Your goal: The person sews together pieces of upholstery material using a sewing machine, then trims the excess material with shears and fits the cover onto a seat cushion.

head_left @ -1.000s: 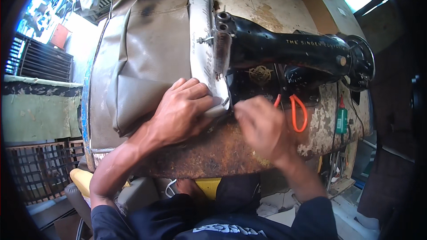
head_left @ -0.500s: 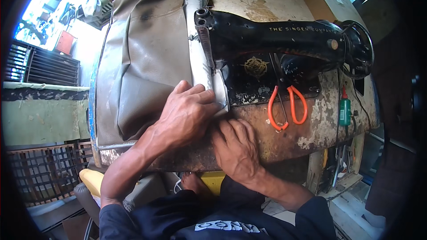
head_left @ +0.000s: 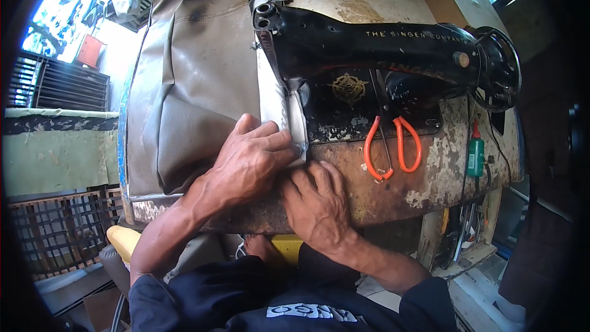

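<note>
Sewing machine [head_left: 369, 54]: one. Orange-handled scissors [head_left: 400, 147]: one pair. Green bottle [head_left: 474, 157]: one.

You have before you a taupe-brown, leather-like sheet [head_left: 209, 67], spread over the left of the surface [head_left: 375, 203]. It lies rumpled: a stitched seam crosses its far part, a raised fold runs lengthwise, and the near portion bulges. Along its right side, you find a long, whitish strip [head_left: 272, 101] with dark markings, passing beneath the head of the black, metal sewing machine [head_left: 369, 46]. The strip's near end is pinched in your left hand [head_left: 252, 154].
</note>
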Demonstrator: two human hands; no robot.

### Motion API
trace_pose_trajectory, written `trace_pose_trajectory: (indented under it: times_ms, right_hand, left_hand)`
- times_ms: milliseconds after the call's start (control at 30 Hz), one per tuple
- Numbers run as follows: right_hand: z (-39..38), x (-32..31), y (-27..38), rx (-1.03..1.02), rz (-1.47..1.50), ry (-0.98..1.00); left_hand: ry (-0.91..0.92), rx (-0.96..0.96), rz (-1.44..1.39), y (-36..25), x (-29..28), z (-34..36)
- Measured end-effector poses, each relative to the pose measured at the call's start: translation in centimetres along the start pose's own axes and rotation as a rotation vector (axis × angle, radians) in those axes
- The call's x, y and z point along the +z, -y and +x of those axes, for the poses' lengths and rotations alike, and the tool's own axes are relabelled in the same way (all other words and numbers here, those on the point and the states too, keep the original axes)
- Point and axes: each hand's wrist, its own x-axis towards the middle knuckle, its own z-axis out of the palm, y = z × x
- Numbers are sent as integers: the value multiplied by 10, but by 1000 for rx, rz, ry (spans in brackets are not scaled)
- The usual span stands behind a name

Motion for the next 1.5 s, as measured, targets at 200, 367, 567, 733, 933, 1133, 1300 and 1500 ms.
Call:
trace_pose_trajectory:
  times_ms: [200, 367, 567, 733, 933, 1133, 1300, 1500]
  right_hand:
    - [-2, -3, -2, -4, 39, -15]
    - [2, 0, -2, -12, 14, -35]
    - [0, 0, -1, -15, -24, 18]
    - [2, -6, -2, -20, 19, -19]
    - [5, -35, -35, 11, 257, -117]
    - [30, -31, -58, -168, 53, -111]
    - [46, -34, -66, -251, 74, -71]
    - [47, -29, -70, -268, 101, -96]
  left_hand:
    - [-43, -8, -52, 4, 3, -6]
    - [-42, -58, -161, 5, -3, -4]
    - [15, -24, -98, 1, 0, -4]
    - [-20, -24, 26, -6, 5, -9]
    - [-59, -6, 126, -14, 11, -18]
    - [-53, -13, 146, -12, 16, -22]
    - [-129, -16, 116, -11, 16, -22]
    - [-135, -36, 42, -9, 14, -21]
